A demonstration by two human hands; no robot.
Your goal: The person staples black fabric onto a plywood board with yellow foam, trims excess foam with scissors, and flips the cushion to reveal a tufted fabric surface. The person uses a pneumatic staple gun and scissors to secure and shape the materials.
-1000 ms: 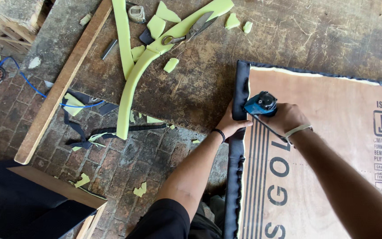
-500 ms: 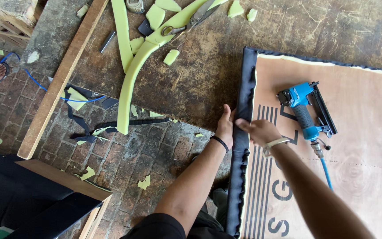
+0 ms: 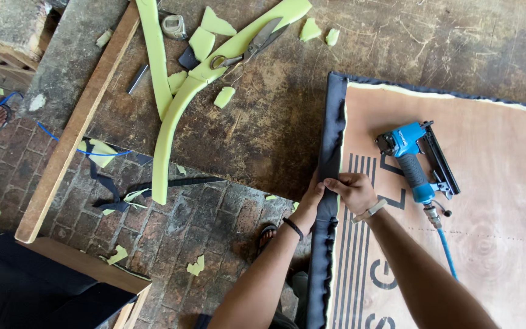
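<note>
Dark navy fabric strip (image 3: 330, 152) is being drawn taut over the edge of the printed plywood panel (image 3: 488, 201).

The fabric is pinched by the closed right hand (image 3: 351, 190) and pressed from outside by the left hand (image 3: 309, 204), fingers flat. Stapling seems due next: the blue pneumatic staple gun (image 3: 417, 161) lies unheld just beyond the right hand, across bare panel. Past the left hand the worn table's edge (image 3: 232, 183) drops off.
</note>
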